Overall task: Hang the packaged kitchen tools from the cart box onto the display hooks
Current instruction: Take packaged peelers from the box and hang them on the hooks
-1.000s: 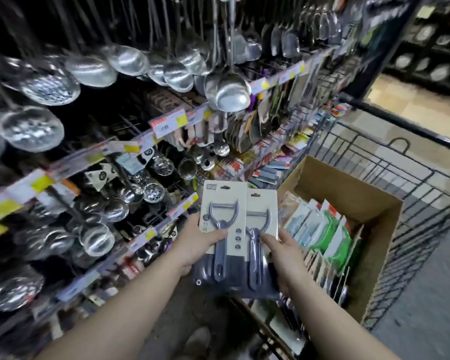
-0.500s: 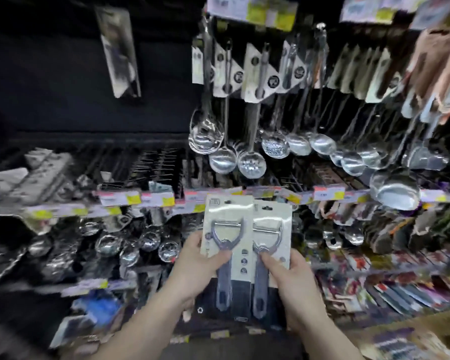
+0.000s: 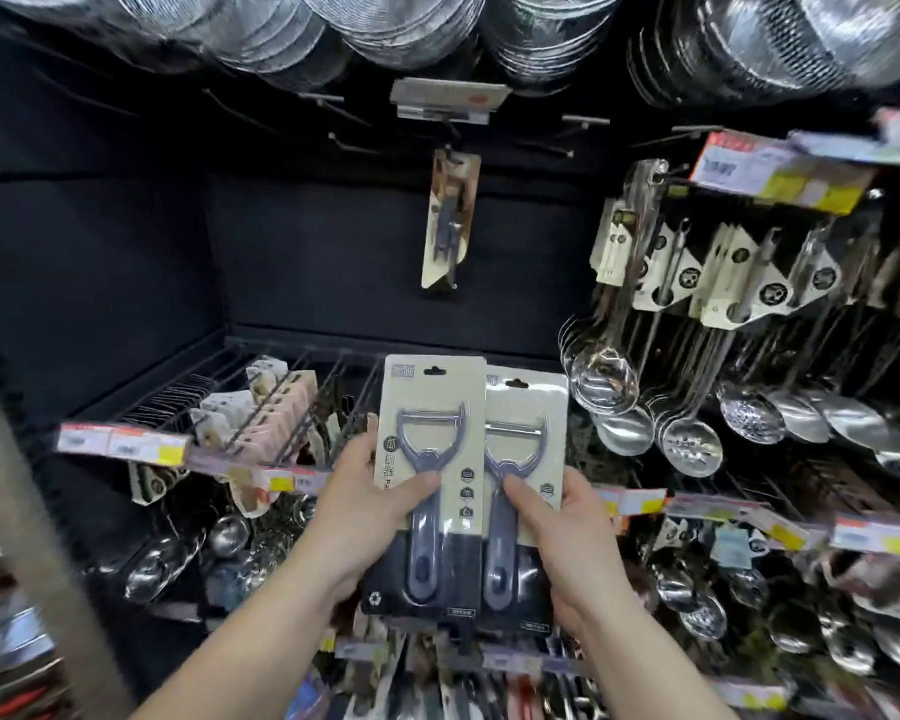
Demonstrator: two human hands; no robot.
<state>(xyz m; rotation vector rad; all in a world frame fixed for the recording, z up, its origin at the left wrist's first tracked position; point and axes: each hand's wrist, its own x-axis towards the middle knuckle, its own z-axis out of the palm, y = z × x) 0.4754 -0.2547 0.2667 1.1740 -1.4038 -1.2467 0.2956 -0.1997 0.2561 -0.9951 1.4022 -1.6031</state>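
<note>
Two carded peelers with grey handles are held up side by side in front of the display. My left hand (image 3: 365, 506) grips the left peeler pack (image 3: 427, 459), thumb across its front. My right hand (image 3: 567, 543) grips the right peeler pack (image 3: 526, 449), which sits partly behind the left one. Above them a single matching peeler pack (image 3: 449, 220) hangs on a display hook (image 3: 450, 129) under a price tag holder (image 3: 448, 98). Bare hooks (image 3: 541, 148) stick out to either side of it. The cart box is out of view.
Steel ladles and skimmers (image 3: 692, 439) hang in rows at the right. Large wire strainers (image 3: 411, 23) hang overhead. A row of hooks with beige packs (image 3: 276, 402) and price labels (image 3: 126, 444) runs at the left. Lower shelves hold more packaged tools.
The view has swung from the cart box up and left to the dark display wall. Both hands have raised the two peeler packs, still held the same way.
</note>
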